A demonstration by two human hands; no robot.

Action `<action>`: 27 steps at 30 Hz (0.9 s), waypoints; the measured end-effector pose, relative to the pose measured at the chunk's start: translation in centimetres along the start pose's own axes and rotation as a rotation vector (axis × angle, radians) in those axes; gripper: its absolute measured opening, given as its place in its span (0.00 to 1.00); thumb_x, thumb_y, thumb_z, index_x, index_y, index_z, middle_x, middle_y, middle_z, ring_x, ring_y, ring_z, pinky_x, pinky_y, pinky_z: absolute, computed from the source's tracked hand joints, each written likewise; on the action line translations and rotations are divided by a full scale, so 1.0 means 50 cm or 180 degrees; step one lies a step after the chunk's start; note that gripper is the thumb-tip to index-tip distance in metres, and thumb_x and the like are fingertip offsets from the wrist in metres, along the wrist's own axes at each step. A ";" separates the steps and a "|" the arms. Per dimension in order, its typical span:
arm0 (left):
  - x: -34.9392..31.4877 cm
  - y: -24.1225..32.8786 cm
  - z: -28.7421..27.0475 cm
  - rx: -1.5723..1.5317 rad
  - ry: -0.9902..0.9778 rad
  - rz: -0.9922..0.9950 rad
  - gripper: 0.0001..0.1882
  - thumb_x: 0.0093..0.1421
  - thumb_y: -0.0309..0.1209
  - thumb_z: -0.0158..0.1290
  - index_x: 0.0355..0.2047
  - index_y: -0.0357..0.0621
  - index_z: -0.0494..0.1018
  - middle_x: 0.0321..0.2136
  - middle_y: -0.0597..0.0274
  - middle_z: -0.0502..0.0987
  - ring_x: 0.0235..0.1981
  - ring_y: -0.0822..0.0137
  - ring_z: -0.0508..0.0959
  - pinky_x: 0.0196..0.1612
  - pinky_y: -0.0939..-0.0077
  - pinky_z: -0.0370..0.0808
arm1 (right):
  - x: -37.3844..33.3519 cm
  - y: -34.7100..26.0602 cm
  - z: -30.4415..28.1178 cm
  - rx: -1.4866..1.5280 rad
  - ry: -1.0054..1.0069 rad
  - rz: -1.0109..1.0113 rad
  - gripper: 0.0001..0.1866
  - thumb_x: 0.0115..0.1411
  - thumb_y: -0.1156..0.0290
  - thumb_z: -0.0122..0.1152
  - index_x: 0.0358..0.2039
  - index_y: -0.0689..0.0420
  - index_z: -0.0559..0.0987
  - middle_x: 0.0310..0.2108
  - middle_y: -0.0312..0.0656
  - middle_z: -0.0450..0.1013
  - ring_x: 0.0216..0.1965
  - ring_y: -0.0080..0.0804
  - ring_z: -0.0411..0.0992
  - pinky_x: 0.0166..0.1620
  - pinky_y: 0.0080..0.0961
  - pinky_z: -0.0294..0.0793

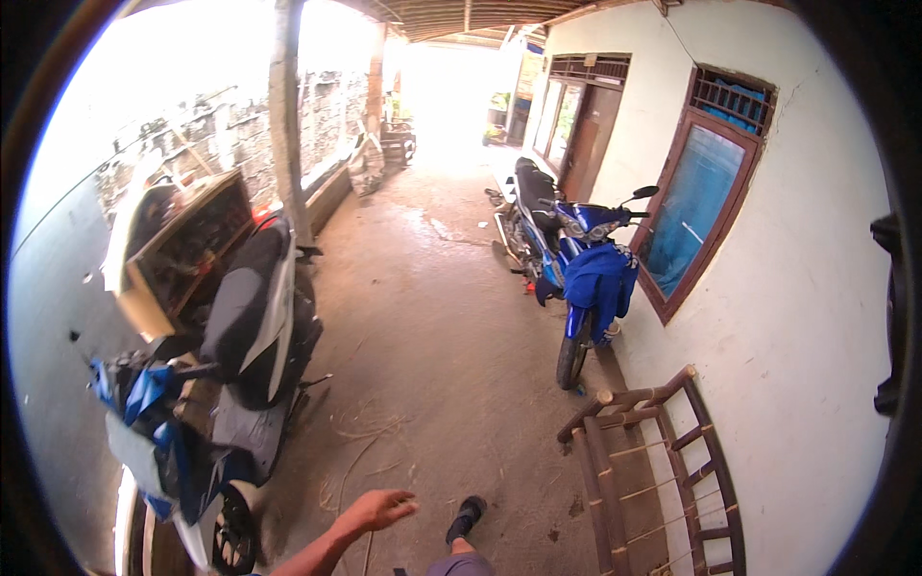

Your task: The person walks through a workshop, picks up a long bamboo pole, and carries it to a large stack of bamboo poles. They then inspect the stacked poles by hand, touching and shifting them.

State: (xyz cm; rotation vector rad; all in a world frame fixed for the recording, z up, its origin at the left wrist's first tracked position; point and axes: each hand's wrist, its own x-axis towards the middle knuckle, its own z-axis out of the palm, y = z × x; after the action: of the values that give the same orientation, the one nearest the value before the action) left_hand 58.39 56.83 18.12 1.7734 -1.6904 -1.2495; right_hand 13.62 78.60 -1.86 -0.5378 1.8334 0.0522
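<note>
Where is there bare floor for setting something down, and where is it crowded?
The floor between the scooter and the motorbike is bare. Crowded: left side, scooter beside cabinet; right wall, motorbike and bench; loose strands near the left hand.

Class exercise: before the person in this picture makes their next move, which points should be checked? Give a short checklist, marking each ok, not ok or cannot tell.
1. Left hand free: ok, it appears to hold nothing.
2. Right hand free: cannot tell, out of view.
3. Ground near the left hand without loose strands: not ok, thin ones lie there.
4. Scooter at the left standing upright: ok.
5. Motorcycle uncovered: not ok, blue cloth hangs over its front.
</note>
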 end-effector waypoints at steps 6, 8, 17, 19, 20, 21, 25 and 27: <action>0.268 -0.248 0.023 -0.0154 0.0800 -0.2120 0.29 0.63 0.52 0.54 0.43 0.33 0.79 0.40 0.42 0.82 0.43 0.47 0.82 0.46 0.58 0.77 | 0.195 -0.430 -0.080 0.0107 -0.0039 -0.0176 0.18 0.67 0.55 0.52 0.36 0.60 0.75 0.32 0.45 0.73 0.34 0.37 0.71 0.38 0.37 0.71; 0.264 -0.290 0.037 -0.2063 0.0662 -0.3328 0.28 0.65 0.50 0.53 0.49 0.35 0.78 0.44 0.47 0.82 0.41 0.53 0.82 0.49 0.61 0.76 | 0.271 -0.617 -0.142 0.0083 0.0105 -0.0460 0.18 0.68 0.56 0.52 0.33 0.60 0.76 0.29 0.44 0.73 0.31 0.35 0.71 0.36 0.36 0.70; 0.606 -0.316 -0.042 -0.2179 0.0473 -0.3513 0.29 0.66 0.50 0.53 0.50 0.34 0.77 0.44 0.48 0.82 0.40 0.55 0.82 0.45 0.62 0.77 | 0.417 -1.670 -0.355 0.0699 0.0431 -0.2269 0.16 0.69 0.63 0.51 0.47 0.61 0.78 0.33 0.39 0.77 0.32 0.30 0.77 0.35 0.31 0.79; 0.738 -0.335 -0.106 -0.2126 0.0456 -0.3402 0.29 0.66 0.50 0.54 0.51 0.33 0.77 0.44 0.48 0.82 0.39 0.55 0.82 0.45 0.63 0.77 | 0.449 -1.817 -0.351 0.0957 0.0497 -0.2292 0.16 0.69 0.64 0.51 0.50 0.60 0.78 0.34 0.39 0.78 0.32 0.31 0.78 0.36 0.30 0.79; 0.801 -0.347 -0.151 -0.2082 0.0466 -0.3353 0.29 0.66 0.50 0.54 0.51 0.33 0.76 0.44 0.48 0.82 0.39 0.56 0.82 0.44 0.63 0.77 | 0.469 -1.863 -0.342 0.0893 0.0478 -0.2130 0.16 0.69 0.63 0.51 0.47 0.61 0.78 0.32 0.40 0.78 0.33 0.31 0.78 0.36 0.31 0.78; 0.868 -0.359 -0.200 -0.2021 0.0473 -0.3269 0.29 0.66 0.50 0.54 0.51 0.33 0.76 0.44 0.48 0.82 0.39 0.56 0.82 0.44 0.63 0.77 | 0.493 -1.897 -0.325 0.0845 0.0466 -0.1993 0.16 0.69 0.62 0.51 0.45 0.62 0.79 0.31 0.41 0.78 0.33 0.32 0.78 0.36 0.31 0.77; 1.136 -0.396 -0.417 -0.1544 0.0453 -0.2465 0.29 0.66 0.50 0.54 0.52 0.32 0.76 0.44 0.49 0.82 0.38 0.57 0.82 0.42 0.63 0.78 | 0.582 -1.928 -0.235 0.0250 0.0152 -0.1074 0.18 0.67 0.57 0.55 0.42 0.62 0.79 0.30 0.44 0.78 0.34 0.33 0.77 0.39 0.33 0.76; 1.279 -0.397 -0.540 -0.1688 0.0521 -0.2399 0.29 0.67 0.49 0.53 0.52 0.32 0.75 0.44 0.49 0.82 0.38 0.58 0.83 0.42 0.63 0.78 | 0.597 -1.927 -0.155 -0.0120 -0.0117 -0.0817 0.18 0.67 0.57 0.55 0.41 0.62 0.79 0.30 0.44 0.78 0.34 0.34 0.77 0.39 0.33 0.76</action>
State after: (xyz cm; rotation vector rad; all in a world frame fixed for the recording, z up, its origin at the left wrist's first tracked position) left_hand 83.70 -6.98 -4.28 2.1258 -0.4951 -1.5828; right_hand 37.03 -19.79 -4.39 -0.7897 1.7176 -0.0764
